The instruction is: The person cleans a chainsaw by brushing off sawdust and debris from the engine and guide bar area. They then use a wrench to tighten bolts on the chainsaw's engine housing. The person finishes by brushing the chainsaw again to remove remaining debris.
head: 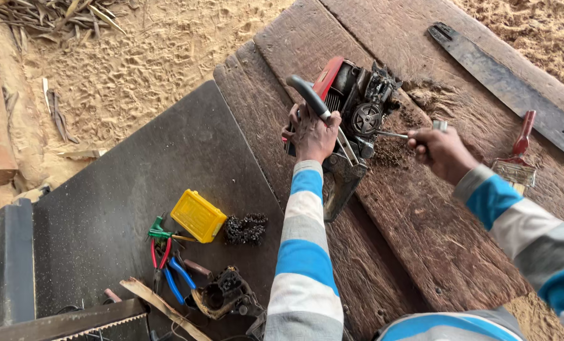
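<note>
A red and black chainsaw body (351, 107) lies on worn wooden planks (421, 221), its cover off and its clutch side bare. My left hand (311, 134) grips the chainsaw's black front handle bar and holds the body down. My right hand (441, 150) is closed around the handle of a metal wrench tool (395, 134), whose thin shaft reaches left to the chainsaw's side near the round clutch. Dark sawdust is piled beside the machine under the tool.
A long chainsaw guide bar (509, 85) and a red-handled paintbrush (518, 158) lie on the planks at right. On the dark board (118, 208) at left sit a yellow box (198, 216), a coiled saw chain (245, 228), pliers (162, 262) and a dirty cover part (225, 293). Sawdust covers the ground.
</note>
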